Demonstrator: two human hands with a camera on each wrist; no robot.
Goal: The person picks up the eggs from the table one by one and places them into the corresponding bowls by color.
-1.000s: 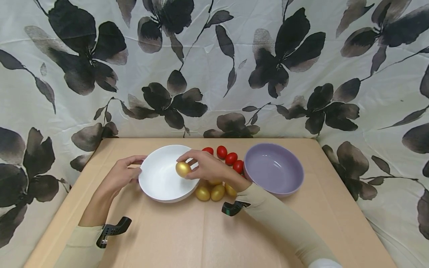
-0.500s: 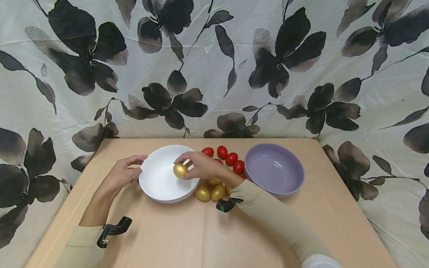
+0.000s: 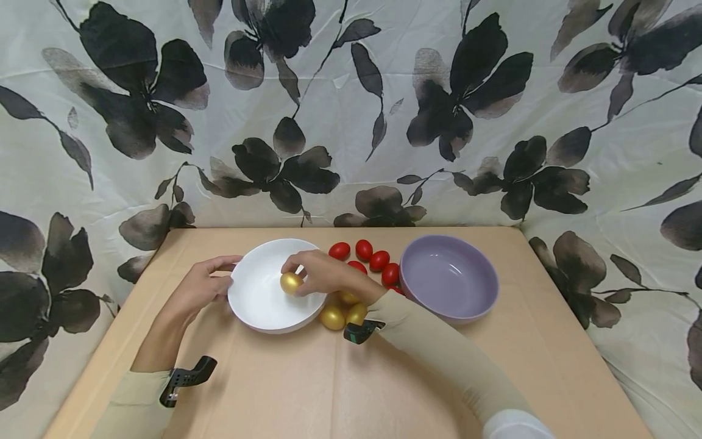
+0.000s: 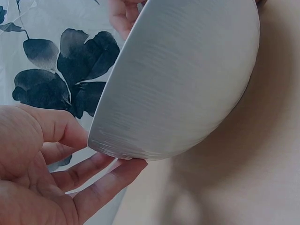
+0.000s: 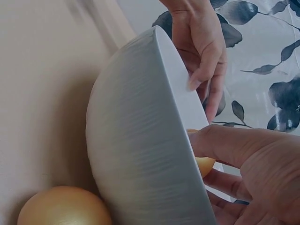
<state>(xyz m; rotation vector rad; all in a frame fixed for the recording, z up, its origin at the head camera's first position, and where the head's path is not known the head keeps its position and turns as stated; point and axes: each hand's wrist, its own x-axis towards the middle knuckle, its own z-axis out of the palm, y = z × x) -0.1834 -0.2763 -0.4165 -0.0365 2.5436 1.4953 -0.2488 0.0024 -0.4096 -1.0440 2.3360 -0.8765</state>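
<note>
In the head view, my left hand point(image 3: 203, 285) holds the white bowl point(image 3: 252, 299) at its left side. The left wrist view shows the fingertips against the rim and outer wall of the bowl point(image 4: 187, 84). My right hand point(image 3: 323, 272) is over the bowl's right half, pinching a golden egg point(image 3: 290, 283) inside the rim. From the right wrist, that golden egg point(image 5: 205, 165) is mostly hidden by the bowl's wall and the thumb. Several more golden eggs point(image 3: 332, 317) lie on the table right of the bowl, partly under the right forearm.
Several small red egg-shaped pieces point(image 3: 379, 261) lie behind the right forearm. A purple bowl point(image 3: 450, 280) stands to their right with nothing visible in it. The wooden table point(image 3: 274, 384) ends at a floral cloth point(image 3: 351, 110) behind.
My right hand has moved slightly left and down over the white bowl with the golden egg. More red pieces show behind the forearm. The left hand and both bowls have stayed put.
</note>
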